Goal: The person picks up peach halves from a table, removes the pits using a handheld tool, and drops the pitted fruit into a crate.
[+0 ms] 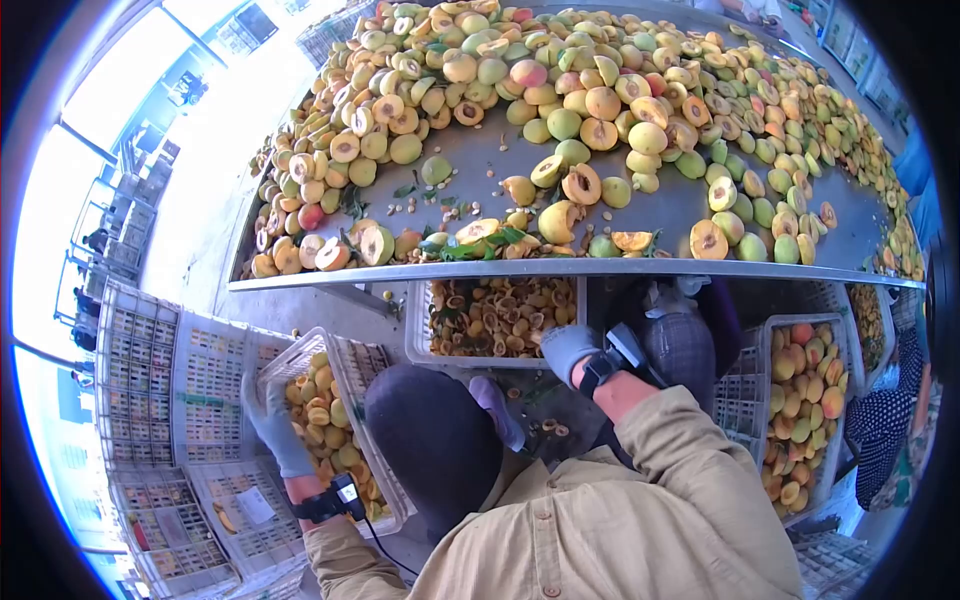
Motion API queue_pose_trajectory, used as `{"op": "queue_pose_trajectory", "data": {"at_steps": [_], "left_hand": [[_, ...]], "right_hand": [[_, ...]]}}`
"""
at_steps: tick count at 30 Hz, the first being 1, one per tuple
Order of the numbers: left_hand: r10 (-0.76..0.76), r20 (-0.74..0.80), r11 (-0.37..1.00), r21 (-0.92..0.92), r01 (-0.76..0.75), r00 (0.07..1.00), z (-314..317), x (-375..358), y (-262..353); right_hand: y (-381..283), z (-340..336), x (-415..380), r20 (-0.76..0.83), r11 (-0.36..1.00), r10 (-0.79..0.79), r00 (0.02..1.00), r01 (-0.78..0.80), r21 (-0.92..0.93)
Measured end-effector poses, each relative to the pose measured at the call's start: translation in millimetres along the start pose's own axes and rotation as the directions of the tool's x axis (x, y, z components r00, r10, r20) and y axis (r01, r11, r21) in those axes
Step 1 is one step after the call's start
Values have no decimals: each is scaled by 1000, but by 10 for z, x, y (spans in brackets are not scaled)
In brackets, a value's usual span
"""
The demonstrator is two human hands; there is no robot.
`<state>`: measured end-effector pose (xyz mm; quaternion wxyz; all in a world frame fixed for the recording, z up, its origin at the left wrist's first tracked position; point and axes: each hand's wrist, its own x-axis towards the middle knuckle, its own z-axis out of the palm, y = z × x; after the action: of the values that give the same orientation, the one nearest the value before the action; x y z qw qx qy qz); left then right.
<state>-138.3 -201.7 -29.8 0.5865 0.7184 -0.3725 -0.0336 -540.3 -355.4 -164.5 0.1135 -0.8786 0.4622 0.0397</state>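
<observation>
My left hand (267,418), in a light grey glove, is at the left side of a crate (392,490) of yellow fruit halves (325,410). Its thumb and fingers are apart, and nothing shows between them. My right hand (568,350), gloved too, is beside the right end of a white crate (420,352) that holds cut fruit pieces and scraps (490,315) under the table edge. The fingers of that hand are curled; what they hold, if anything, is hidden.
A metal table (560,268) spans the view ahead, heaped with halved and whole fruit (640,100), leaves and pits. Stacked crates (140,375) stand at left. At right is a crate of fruit (800,400), and a person in dotted cloth (885,425) is beyond it.
</observation>
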Motion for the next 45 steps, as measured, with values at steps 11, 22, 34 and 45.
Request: {"op": "queue_pose_trajectory", "data": {"at_steps": [11, 22, 34, 45], "left_hand": [[223, 850, 626, 250, -739, 477, 2993, 153, 1028], [143, 890, 768, 176, -616, 433, 3230, 42, 974], [-121, 762, 324, -576, 751, 637, 2490, -682, 1256], [-38, 630, 585, -616, 528, 776, 2222, -1014, 1195]], "right_hand": [[-32, -743, -277, -149, 881, 79, 986, 1, 473], [128, -983, -263, -340, 481, 314, 886, 160, 862], [-76, -1460, -251, -260, -48, 357, 897, 296, 954], [-532, -1248, 39, -585, 672, 377, 718, 222, 706]]}}
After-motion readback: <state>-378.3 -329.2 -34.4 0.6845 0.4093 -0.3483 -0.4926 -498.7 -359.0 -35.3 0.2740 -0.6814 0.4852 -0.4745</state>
